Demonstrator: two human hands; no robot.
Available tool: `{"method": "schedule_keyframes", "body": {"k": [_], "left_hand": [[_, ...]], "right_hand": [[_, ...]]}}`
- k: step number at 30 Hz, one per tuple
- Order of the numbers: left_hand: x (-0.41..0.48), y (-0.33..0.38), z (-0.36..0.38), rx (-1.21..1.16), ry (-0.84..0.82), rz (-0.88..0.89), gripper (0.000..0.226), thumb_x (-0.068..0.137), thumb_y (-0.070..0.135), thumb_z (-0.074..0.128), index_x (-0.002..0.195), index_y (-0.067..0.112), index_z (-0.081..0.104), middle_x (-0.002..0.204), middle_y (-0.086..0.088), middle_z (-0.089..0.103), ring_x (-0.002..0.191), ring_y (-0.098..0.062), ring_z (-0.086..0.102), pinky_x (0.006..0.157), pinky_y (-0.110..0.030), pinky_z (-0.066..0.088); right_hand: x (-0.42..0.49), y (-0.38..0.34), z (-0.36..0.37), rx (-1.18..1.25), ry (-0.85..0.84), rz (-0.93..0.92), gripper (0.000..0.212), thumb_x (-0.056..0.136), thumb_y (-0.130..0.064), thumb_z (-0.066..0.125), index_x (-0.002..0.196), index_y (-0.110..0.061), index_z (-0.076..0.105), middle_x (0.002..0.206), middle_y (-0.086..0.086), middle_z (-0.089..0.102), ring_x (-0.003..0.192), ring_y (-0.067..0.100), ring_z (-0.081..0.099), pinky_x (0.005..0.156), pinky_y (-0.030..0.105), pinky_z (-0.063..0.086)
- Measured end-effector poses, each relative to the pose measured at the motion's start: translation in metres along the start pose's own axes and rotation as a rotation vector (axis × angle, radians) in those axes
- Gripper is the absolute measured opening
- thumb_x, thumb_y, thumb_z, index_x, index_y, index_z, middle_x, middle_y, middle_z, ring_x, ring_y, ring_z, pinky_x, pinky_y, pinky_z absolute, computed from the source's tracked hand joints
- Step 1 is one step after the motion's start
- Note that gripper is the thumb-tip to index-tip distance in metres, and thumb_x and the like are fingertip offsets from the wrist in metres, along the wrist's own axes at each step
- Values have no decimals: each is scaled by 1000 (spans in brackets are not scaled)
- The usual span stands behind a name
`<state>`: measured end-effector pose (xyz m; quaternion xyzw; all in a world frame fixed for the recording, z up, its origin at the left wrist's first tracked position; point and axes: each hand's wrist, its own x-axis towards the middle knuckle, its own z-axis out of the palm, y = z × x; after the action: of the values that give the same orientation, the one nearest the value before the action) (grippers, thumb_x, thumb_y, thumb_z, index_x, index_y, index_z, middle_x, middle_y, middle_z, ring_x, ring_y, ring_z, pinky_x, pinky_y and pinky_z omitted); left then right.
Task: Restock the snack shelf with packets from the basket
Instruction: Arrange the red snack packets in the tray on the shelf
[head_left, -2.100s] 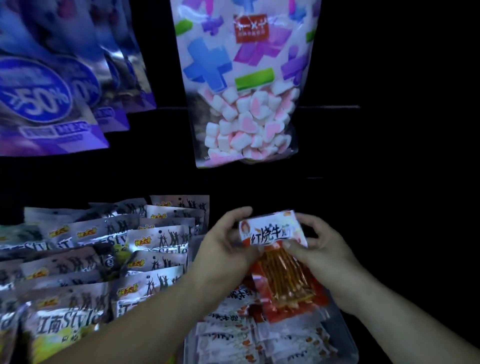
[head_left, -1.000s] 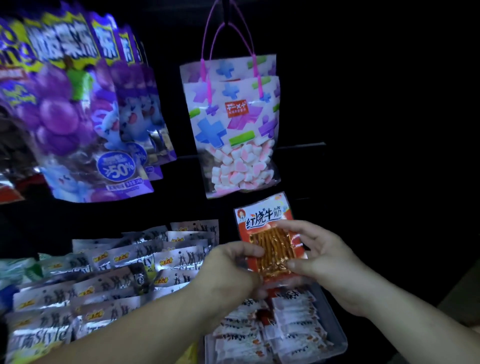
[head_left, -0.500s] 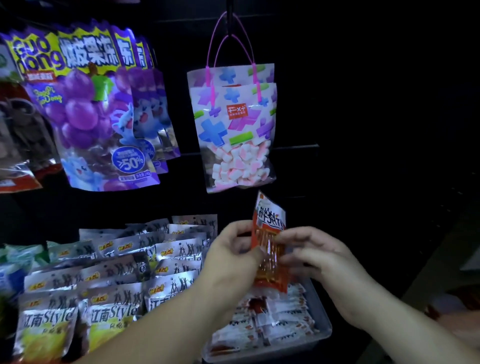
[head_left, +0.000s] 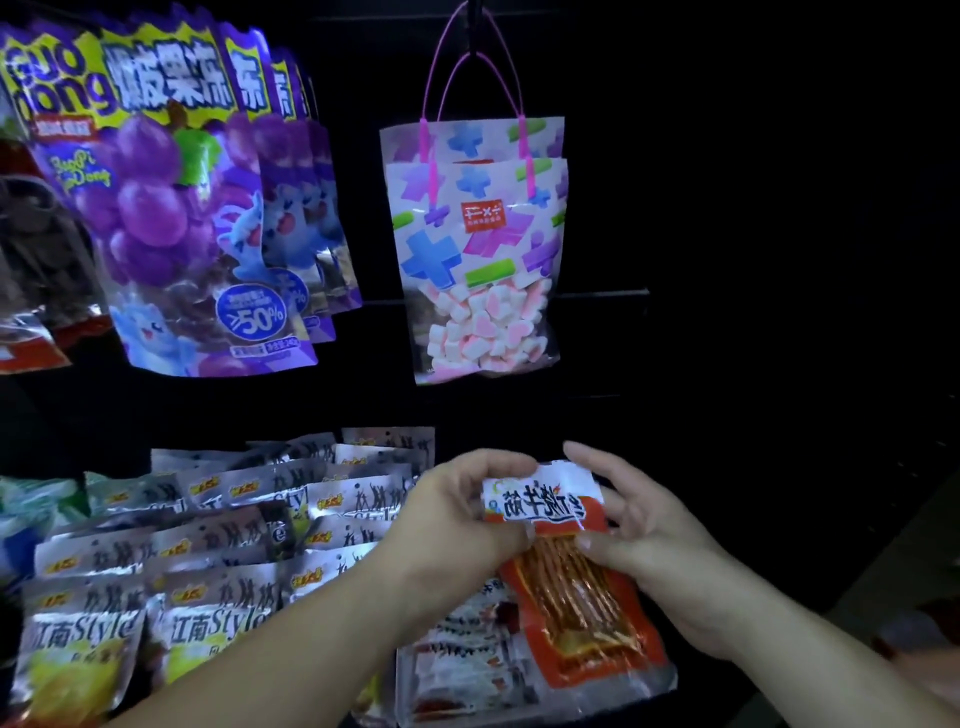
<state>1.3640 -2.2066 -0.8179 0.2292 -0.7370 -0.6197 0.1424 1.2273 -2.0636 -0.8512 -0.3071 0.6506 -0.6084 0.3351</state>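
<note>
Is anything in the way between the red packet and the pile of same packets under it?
Nothing visible is. The left hand and right hand hold the red packet by its top end, right over the pile of matching packets, with no other thing showing between them.

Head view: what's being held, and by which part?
One red snack packet, held by both hands at its white printed top end: left hand pinches the left corner, right hand the right edge.

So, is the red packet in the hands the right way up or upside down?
Upside down: the characters on the red packet read inverted in the head view; the left hand and right hand pinch it.
</note>
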Motion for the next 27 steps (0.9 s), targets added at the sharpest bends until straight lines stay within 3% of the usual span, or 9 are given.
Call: {"method": "schedule_keyframes", "body": {"k": [2, 5, 9, 14, 18, 21, 23, 25, 27], "left_hand": [[2, -1, 0, 5, 20, -21, 44, 93, -4, 68, 129, 22, 64, 90, 10, 77, 58, -1, 65, 55, -15, 50], [0, -2, 3, 0, 13, -36, 55, 93, 3, 72, 136, 35, 59, 121, 16, 65, 79, 3, 72, 66, -10, 53], [-1, -8, 8, -115, -130, -173, 43, 86, -7, 75, 120, 19, 73, 108, -4, 78, 94, -21, 76, 83, -36, 62], [5, -11, 6, -121, 13, -131, 43, 86, -10, 73, 115, 23, 72, 97, -6, 79, 88, -24, 77, 73, -38, 63], [5, -10, 6, -124, 8, -93, 45, 88, -9, 72, 117, 24, 70, 96, -8, 79, 89, -25, 77, 77, -37, 63], [5, -8, 9, -95, 12, -67, 41, 90, -9, 69, 117, 22, 70, 91, -5, 80, 81, -19, 78, 69, -30, 62], [8, -12, 8, 9, 83, -46, 43, 90, -9, 68, 118, 24, 70, 86, -3, 80, 72, -18, 76, 61, -29, 60], [9, -17, 8, 145, 110, 10, 47, 89, -9, 64, 114, 30, 72, 87, -4, 79, 69, -23, 76, 59, -37, 62], [7, -22, 13, 212, 79, 98, 51, 88, -15, 58, 101, 32, 75, 95, 2, 78, 74, -16, 76, 61, -34, 63]], "right_hand": [[3, 1, 2, -6, 47, 5, 68, 94, 13, 61, 142, -35, 53, 114, 2, 77, 107, 24, 73, 95, 52, 57], [7, 4, 6, 6, 214, -27, 70, 97, 8, 61, 139, -47, 56, 124, 1, 73, 117, 26, 69, 99, 56, 55], [9, 2, 2, 150, 266, -92, 66, 94, 2, 68, 133, -50, 60, 127, 1, 71, 114, 27, 70, 93, 56, 59], [-5, 1, -7, 106, -35, -22, 71, 78, 22, 72, 131, -25, 66, 125, -1, 71, 106, 31, 73, 87, 48, 62], [-11, 6, -7, 27, 11, 33, 72, 77, 27, 69, 127, -24, 69, 115, -1, 75, 102, 30, 75, 91, 59, 58], [-14, 10, -5, -53, 77, 53, 67, 79, 16, 76, 124, -34, 71, 112, 5, 76, 88, 21, 76, 78, 51, 63], [-16, 9, -3, -210, 181, -15, 60, 83, 1, 81, 122, -42, 67, 133, -9, 62, 82, 9, 73, 65, 36, 61], [-13, 10, -8, -358, 319, -88, 53, 87, -17, 82, 123, -50, 62, 143, -15, 50, 92, 0, 68, 75, 32, 61], [-10, 8, -8, -285, 310, -96, 53, 87, -34, 79, 132, -52, 57, 141, -12, 56, 108, 1, 66, 94, 39, 60]]}}
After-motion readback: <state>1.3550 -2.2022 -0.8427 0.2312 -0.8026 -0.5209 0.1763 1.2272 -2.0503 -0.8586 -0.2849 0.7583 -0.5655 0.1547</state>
